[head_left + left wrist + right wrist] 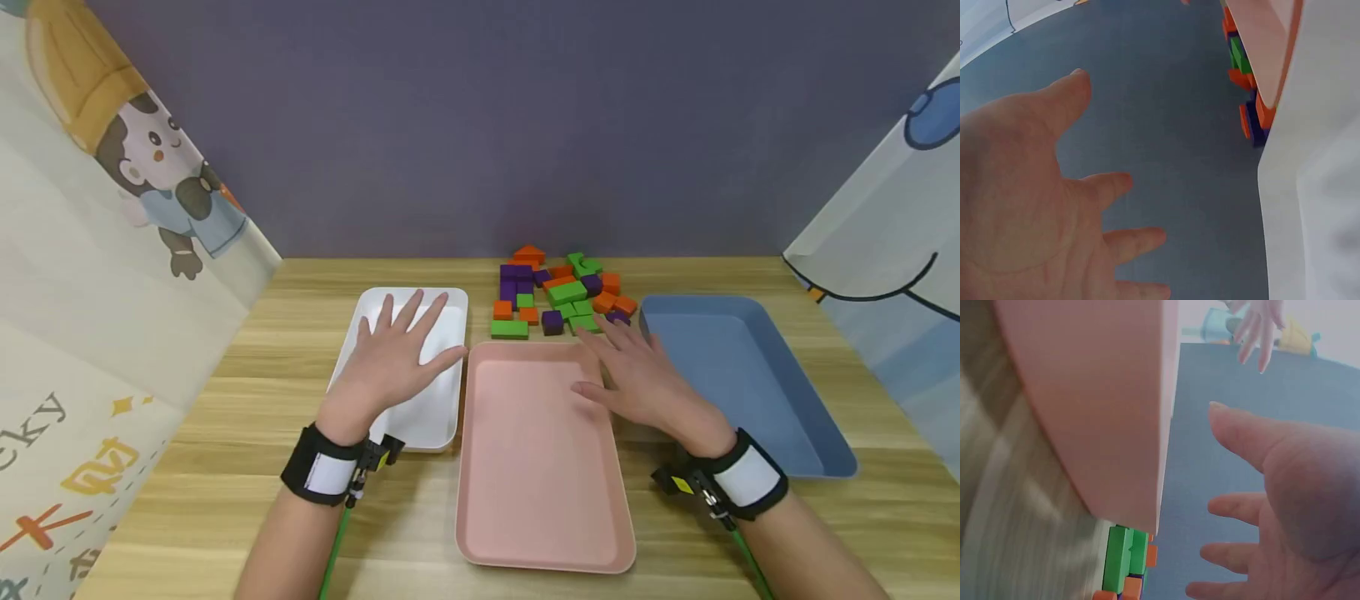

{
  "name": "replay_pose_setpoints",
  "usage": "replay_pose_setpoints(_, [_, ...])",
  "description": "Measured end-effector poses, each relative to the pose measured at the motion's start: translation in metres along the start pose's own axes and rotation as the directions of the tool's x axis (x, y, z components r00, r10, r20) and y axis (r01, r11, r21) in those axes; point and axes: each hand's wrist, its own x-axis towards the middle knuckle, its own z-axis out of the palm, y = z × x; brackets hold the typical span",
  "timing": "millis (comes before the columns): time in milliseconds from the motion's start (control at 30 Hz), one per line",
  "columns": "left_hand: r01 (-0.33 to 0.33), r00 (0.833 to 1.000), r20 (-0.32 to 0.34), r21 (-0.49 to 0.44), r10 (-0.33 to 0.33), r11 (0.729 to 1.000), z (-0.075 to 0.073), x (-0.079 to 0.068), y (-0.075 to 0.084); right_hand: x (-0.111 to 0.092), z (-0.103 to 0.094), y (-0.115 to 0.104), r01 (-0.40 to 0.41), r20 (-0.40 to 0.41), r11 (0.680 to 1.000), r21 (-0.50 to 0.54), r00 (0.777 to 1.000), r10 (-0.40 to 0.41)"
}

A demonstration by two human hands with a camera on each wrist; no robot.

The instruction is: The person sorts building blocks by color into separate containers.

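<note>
My left hand (393,354) hovers over the white tray (427,412) with its fingers spread and nothing in it. In the left wrist view the same hand (1041,194) shows its bare palm beside the tray's pale wall. My right hand (637,375) is held above the gap between the pink tray (543,467) and the blue tray (750,383), fingers extended, holding nothing. Its fingertips overlap the near right edge of a cluster of blocks in the head view. Among these are a long green block (509,330), a purple cube (552,322) and an orange triangular block (529,252).
The wooden table (247,400) carries the three trays side by side, with the blocks behind the pink one. A dark grey panel (525,125) rises at the table's back edge. Printed cloth sheets (90,275) flank both sides. Green cables (336,550) run along the forearms.
</note>
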Motion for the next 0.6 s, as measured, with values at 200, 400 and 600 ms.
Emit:
replay_pose_setpoints(200, [0.040,0.999,-0.015,0.005,-0.040,0.999,-0.003,-0.016,-0.030,-0.016,0.002,0.002,0.043,-0.008,0.999,0.014,0.999,-0.043])
replay_pose_setpoints(400, [0.073,0.996,0.047,-0.027,-0.071,0.997,-0.012,-0.031,-0.069,-0.025,0.002,-0.002,0.045,0.054,0.998,0.054,0.997,-0.048])
replay_pose_setpoints(600, [0.107,0.988,0.117,-0.014,-0.105,0.994,-0.015,-0.029,-0.100,-0.031,0.007,-0.002,0.055,0.092,0.996,0.068,0.994,-0.061])
